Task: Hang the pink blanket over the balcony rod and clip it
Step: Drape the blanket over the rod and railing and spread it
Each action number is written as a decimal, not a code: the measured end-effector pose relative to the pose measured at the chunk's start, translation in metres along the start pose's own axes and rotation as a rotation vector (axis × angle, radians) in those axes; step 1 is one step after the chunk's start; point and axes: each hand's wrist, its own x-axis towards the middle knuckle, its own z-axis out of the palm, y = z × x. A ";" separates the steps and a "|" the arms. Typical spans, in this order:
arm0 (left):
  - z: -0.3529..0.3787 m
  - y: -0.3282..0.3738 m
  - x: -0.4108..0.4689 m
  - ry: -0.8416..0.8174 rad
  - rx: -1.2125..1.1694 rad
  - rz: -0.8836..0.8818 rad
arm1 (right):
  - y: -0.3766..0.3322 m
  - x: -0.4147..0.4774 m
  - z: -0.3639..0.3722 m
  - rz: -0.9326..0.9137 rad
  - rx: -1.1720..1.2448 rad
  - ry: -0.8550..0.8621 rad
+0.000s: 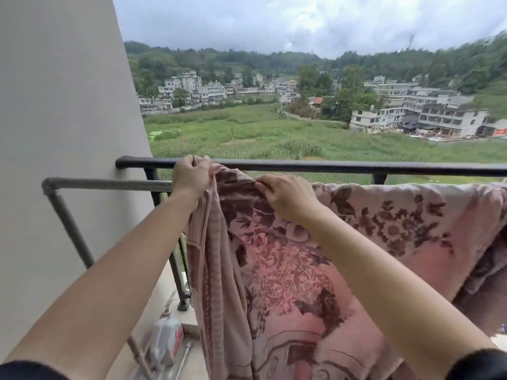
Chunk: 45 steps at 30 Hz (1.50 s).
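Blanket (315, 256) in pink hangs draped over our grey balcony rod (109, 184), behind the black railing (329, 166). Our left hand (192, 176) bunches its top-left corner in closed fingers; our right hand (288, 197) pinches the top fold.

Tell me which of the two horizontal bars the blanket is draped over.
The nearer grey rod, not the black railing behind it. The pink blanket lies over the grey one; the railing's top shows bare above it.
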 end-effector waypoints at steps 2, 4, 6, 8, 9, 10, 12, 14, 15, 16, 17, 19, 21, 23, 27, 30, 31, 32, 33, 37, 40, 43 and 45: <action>-0.037 -0.015 0.025 0.100 0.075 -0.018 | 0.001 0.003 0.010 0.041 -0.039 0.092; -0.079 -0.031 0.046 0.211 0.154 -0.043 | -0.001 0.007 0.015 0.112 -0.042 0.136; -0.113 -0.047 0.061 0.300 0.287 -0.084 | -0.009 0.015 0.018 0.209 -0.023 0.144; -0.136 -0.062 0.068 0.337 0.394 -0.125 | -0.023 0.023 0.024 0.300 -0.014 0.147; -0.144 -0.067 0.069 0.337 0.426 -0.136 | -0.031 0.026 0.027 0.319 -0.021 0.163; -0.149 -0.073 0.070 0.333 0.443 -0.137 | -0.040 0.029 0.031 0.309 -0.029 0.197; -0.152 -0.080 0.071 0.296 0.438 -0.097 | -0.064 0.036 0.039 0.230 -0.012 0.268; -0.148 -0.082 0.068 0.240 0.402 -0.044 | -0.096 0.048 0.048 0.129 0.086 0.260; -0.147 -0.083 0.065 0.216 0.396 -0.018 | -0.113 0.055 0.053 0.075 0.139 0.214; -0.146 -0.086 0.064 0.197 0.397 0.016 | -0.129 0.062 0.058 0.017 0.160 0.154; -0.148 -0.087 0.064 0.183 0.402 0.058 | -0.144 0.069 0.065 -0.043 0.137 0.090; -0.153 -0.089 0.067 0.145 0.405 0.128 | -0.157 0.077 0.072 -0.148 0.035 0.017; -0.172 -0.095 0.082 0.166 0.348 0.119 | -0.152 0.089 0.071 -0.161 -0.057 0.065; -0.203 -0.108 0.105 0.289 0.246 0.025 | -0.135 0.100 0.059 -0.039 -0.064 0.193; -0.270 -0.138 0.137 0.449 0.275 -0.184 | -0.102 0.115 0.030 0.262 0.002 0.453; -0.277 -0.145 0.142 0.358 0.311 -0.163 | -0.117 0.120 0.034 0.283 -0.082 0.295; -0.273 -0.144 0.141 0.313 0.274 -0.143 | -0.130 0.120 0.041 0.226 -0.074 0.236; -0.267 -0.144 0.140 0.258 0.225 -0.134 | -0.147 0.119 0.050 0.159 -0.047 0.179; -0.262 -0.143 0.137 0.202 0.174 -0.125 | -0.164 0.117 0.061 0.087 -0.007 0.130; -0.258 -0.144 0.140 0.041 -0.081 -0.181 | -0.212 0.117 0.098 -0.107 0.068 -0.123; -0.268 -0.139 0.148 0.020 -0.284 -0.173 | -0.202 0.122 0.105 -0.140 -0.193 -0.197; -0.290 -0.130 0.166 0.221 -0.275 -0.116 | -0.184 0.120 0.100 -0.080 -0.337 -0.127; -0.308 -0.125 0.181 0.335 -0.256 -0.084 | -0.175 0.117 0.096 -0.027 -0.393 -0.132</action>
